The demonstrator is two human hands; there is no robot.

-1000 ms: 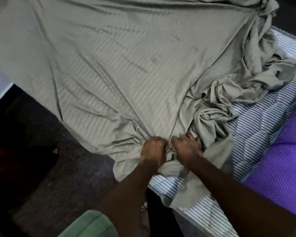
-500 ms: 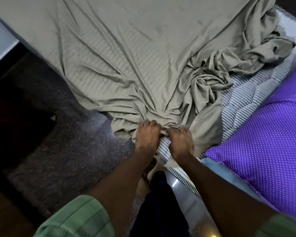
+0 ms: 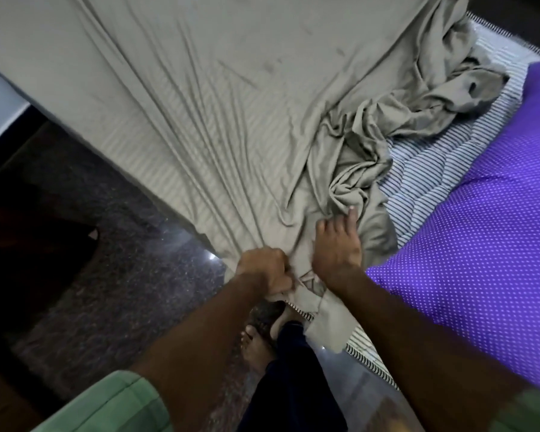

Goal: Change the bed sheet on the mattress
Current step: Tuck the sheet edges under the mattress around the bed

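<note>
Much of the mattress (image 3: pixel 424 169) is hidden: only a strip of its blue-and-white striped ticking shows at about 3 o'clock, and a thin edge near 5 o'clock under the hanging cloth. The bed's far corners run out of the picture at 12 o'clock, and the room at 9 o'clock is too dark to make out beyond a speckled floor (image 3: pixel 113 275). The fingers of the left hand (image 3: pixel 264 269) are buried in cloth, so only the knuckles show; it is clenched round a gathered bunch of the sheet (image 3: pixel 200 104) at the near corner of the bed, at about 6 o'clock. The right hand (image 3: pixel 337 244), just beside it toward 3 o'clock, lies on the sheet with its fingers stretched forward and loose, the fingertips touching a fold. The sheet is grey-green with a faint woven stripe, spread fairly flat over the left and middle of the bed, with long creases fanning out from the gripped corner. Toward 2 o'clock it is heaped in a crumpled pile. A purple dotted pillow (image 3: pixel 487 232) lies at 4 o'clock, against the striped strip. A bare foot (image 3: pixel 256 347) stands on the floor below the hands.
</note>
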